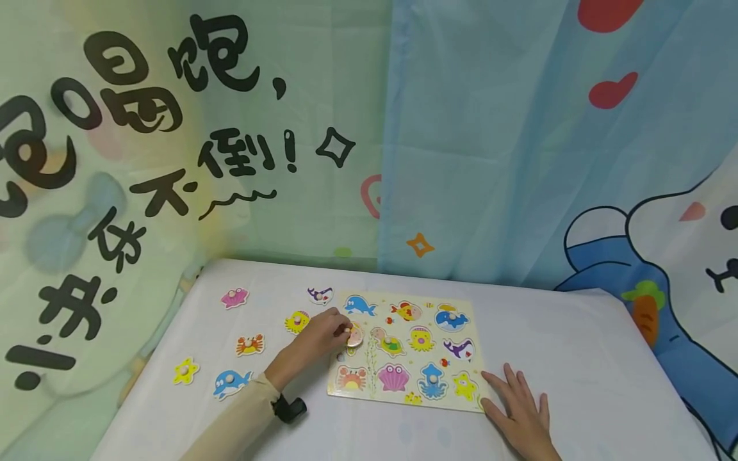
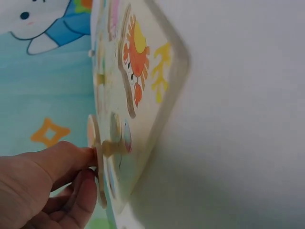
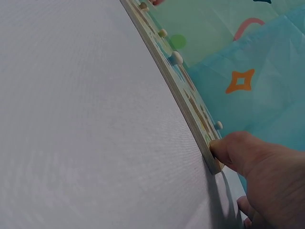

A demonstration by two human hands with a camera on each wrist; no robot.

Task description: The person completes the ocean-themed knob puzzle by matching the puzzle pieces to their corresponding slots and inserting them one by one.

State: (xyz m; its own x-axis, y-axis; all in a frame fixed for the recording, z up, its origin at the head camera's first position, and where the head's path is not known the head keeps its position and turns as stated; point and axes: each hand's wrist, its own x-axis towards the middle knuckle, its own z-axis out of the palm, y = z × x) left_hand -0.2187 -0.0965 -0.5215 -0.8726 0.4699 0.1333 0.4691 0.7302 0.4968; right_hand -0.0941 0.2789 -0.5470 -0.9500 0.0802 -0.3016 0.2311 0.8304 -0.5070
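Note:
My left hand (image 1: 317,336) pinches a pinkish, rounded knobbed puzzle piece (image 1: 355,335) over the left side of the sea-animal puzzle board (image 1: 475,358). In the left wrist view, the thin wooden edge of the piece (image 2: 101,186) stands close to the board's face, beside a wooden knob (image 2: 110,149); what picture it carries is hidden there. At the board's lower right corner, my right hand (image 1: 519,410) lies with fingers spread. Its thumb (image 3: 233,145) presses on that corner. A blue whale piece (image 1: 451,319) and a blue squid piece (image 1: 432,380) sit in the board.
Loose knobbed pieces lie left of the board: a pink shell (image 1: 234,298), a crab (image 1: 250,345), a yellow star (image 1: 186,371), a blue dolphin (image 1: 232,383), a yellow octopus (image 1: 296,322) and a purple whale (image 1: 320,294). A printed curtain (image 1: 490,160) hangs behind the white table (image 1: 576,339).

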